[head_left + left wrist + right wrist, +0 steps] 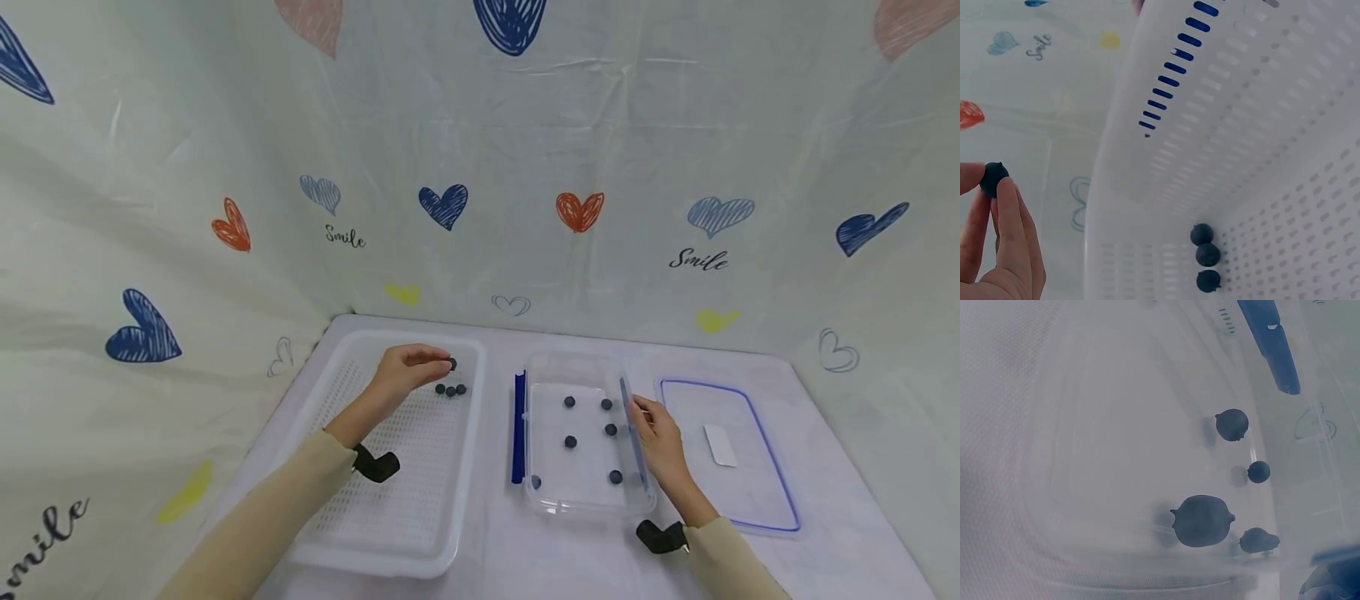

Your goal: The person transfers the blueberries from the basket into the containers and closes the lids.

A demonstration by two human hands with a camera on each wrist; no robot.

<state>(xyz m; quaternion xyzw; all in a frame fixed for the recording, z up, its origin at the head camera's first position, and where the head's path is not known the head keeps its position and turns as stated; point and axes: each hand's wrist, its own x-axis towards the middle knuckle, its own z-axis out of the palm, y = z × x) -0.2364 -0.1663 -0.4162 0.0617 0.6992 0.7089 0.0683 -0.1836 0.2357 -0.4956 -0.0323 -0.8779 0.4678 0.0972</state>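
Above the far end of a white perforated basket, my left hand pinches a small dark blue, blueberry-like ball between thumb and fingers. Below it, on the basket floor, lie three similar balls close together. My right hand holds the raised blue side flap of a clear plastic box. Several more dark balls lie spread inside that box. In the right wrist view, some balls show little nubs at their ends; the right fingers are mostly hidden.
On the box's left side another blue flap stands out. Right of the box, a clear lid with a blue rim lies flat, with a small white rectangle on it. A heart-printed curtain hangs behind the white table.
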